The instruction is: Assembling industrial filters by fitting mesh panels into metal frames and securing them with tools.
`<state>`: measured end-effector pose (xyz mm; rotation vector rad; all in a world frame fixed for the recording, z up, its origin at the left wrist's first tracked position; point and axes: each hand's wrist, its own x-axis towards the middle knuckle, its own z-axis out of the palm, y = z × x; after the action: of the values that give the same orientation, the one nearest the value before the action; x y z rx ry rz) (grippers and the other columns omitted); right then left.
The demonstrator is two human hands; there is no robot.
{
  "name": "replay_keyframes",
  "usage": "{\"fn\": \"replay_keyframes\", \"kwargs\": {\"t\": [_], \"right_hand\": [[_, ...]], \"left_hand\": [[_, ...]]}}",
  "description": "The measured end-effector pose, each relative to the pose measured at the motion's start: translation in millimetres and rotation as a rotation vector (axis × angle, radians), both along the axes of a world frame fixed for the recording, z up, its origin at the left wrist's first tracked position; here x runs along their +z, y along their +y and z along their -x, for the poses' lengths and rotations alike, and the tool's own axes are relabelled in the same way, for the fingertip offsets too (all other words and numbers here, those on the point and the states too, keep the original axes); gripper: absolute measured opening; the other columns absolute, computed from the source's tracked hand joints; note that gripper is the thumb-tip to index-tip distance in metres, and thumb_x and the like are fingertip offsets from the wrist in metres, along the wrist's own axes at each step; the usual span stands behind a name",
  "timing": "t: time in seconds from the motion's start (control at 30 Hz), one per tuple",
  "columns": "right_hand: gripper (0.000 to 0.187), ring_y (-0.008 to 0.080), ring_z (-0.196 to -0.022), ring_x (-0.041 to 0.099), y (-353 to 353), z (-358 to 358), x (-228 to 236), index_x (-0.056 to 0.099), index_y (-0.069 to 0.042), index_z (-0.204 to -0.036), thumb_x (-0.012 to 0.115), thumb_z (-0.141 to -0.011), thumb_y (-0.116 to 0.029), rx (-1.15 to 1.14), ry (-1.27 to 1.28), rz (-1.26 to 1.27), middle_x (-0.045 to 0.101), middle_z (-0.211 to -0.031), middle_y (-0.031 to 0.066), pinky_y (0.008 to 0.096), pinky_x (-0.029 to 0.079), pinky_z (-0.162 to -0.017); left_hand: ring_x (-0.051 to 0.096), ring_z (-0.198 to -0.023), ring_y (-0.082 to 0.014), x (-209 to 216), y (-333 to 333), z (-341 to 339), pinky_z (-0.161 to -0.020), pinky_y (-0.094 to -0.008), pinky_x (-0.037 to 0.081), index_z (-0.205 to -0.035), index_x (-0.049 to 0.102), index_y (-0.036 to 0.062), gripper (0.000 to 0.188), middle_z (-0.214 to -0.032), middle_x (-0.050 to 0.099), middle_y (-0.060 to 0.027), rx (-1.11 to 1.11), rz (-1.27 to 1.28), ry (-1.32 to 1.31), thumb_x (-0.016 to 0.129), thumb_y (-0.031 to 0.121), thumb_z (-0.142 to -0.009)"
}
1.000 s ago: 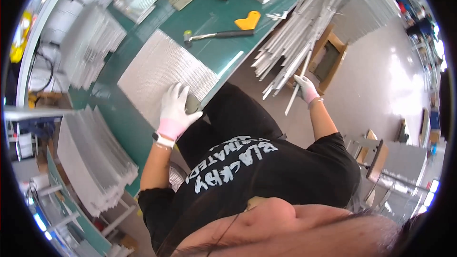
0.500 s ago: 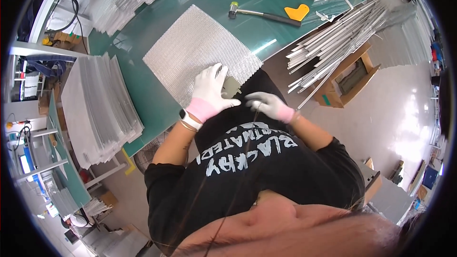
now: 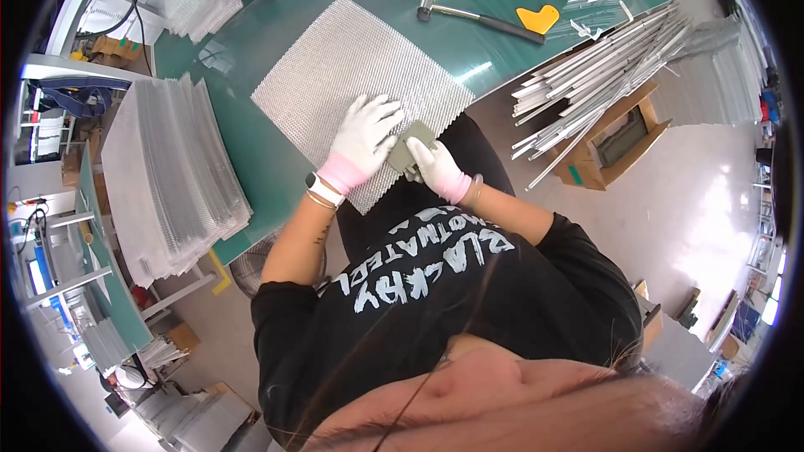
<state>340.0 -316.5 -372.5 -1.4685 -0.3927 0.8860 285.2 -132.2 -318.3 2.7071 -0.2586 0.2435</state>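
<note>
Left hand (image 3: 366, 141) in a white glove lies flat, fingers spread, on the near part of a silvery mesh sheet (image 3: 352, 67), pressing it onto the green table (image 3: 251, 159); likely it pins the sheet so it does not slide or curl, and it grips nothing. Right hand (image 3: 434, 166), also gloved, is at the sheet's near edge just beside the left, fingers curled onto a small flat grey-green block (image 3: 410, 147); it looks like a grasp, though the hold is partly hidden by the glove. The block sits tilted on the sheet's near edge by the table edge, between the two hands, touching the left fingertips on one side and the right fingers on the other. The sheet lies diagonally on the table, one corner hanging toward the person's body, probably pulled close so its edge is within reach. Farther back on the table, well apart from both hands, lie a hammer (image 3: 477, 18) and a yellow plastic piece (image 3: 538, 18). A stack of similar mesh sheets (image 3: 167, 176) sits to the person's left, and a bundle of long metal strips (image 3: 603, 67) leans over a cardboard box (image 3: 615, 138) on the right.
</note>
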Motion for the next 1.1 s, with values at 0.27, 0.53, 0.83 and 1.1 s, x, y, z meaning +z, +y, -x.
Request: {"fn": "replay_keyframes", "kwargs": {"t": [0.27, 0.53, 0.83, 1.1], "right_hand": [[0.012, 0.0074, -0.081, 0.059, -4.7, 24.9, -12.4, 0.061, -0.003, -0.099, 0.067, -0.089, -0.007, -0.427, 0.382, -0.221, 0.063, -0.09, -0.0002, 0.0241, 0.05, -0.072], [0.015, 0.0087, -0.081, 0.059, -24.6, 16.0, -16.6, 0.061, -0.003, -0.1, 0.069, -0.088, -0.007, -0.382, 0.392, -0.184, 0.063, -0.091, 0.0002, 0.0254, 0.051, -0.071], [0.022, 0.017, -0.082, 0.068, -14.1, 7.4, -81.2, 0.059, -0.003, -0.113, 0.055, -0.098, -0.018, -0.285, -0.826, -0.075, 0.067, -0.087, 0.0071, 0.0267, 0.054, -0.07], [0.054, 0.023, -0.086, 0.069, -41.8, -35.0, -4.3, 0.063, 0.001, -0.11, 0.068, -0.083, -0.046, 0.468, -0.347, 0.254, 0.07, -0.096, 0.0152, 0.0345, 0.054, -0.075]], "left_hand": [[0.044, -0.13, -0.0316, -5.4, -24.3, 11.1, -0.113, -0.0507, 0.027, -0.124, 0.057, 0.0043, 0.043, -0.132, 0.054, -0.0126, -0.011, 0.102, 0.017, 0.059, 0.008, -0.081], [0.044, -0.129, -0.0325, 3.0, -48.7, 19.9, -0.113, -0.0497, 0.027, -0.124, 0.055, 0.0017, 0.043, -0.131, 0.053, -0.0141, 0.049, 0.107, 0.017, 0.058, 0.007, -0.082], [0.042, -0.13, -0.031, 5.2, -48.3, 14.0, -0.114, -0.048, 0.026, -0.126, 0.054, 0.0028, 0.043, -0.131, 0.051, -0.0137, 0.043, 0.032, 0.063, 0.057, 0.009, -0.083], [0.039, -0.131, -0.0363, 12.2, 14.7, -25.9, -0.113, -0.0481, 0.026, -0.128, 0.052, 0.0021, 0.047, -0.136, 0.048, -0.0156, -0.113, -0.28, 0.059, 0.059, 0.022, -0.087]]}}
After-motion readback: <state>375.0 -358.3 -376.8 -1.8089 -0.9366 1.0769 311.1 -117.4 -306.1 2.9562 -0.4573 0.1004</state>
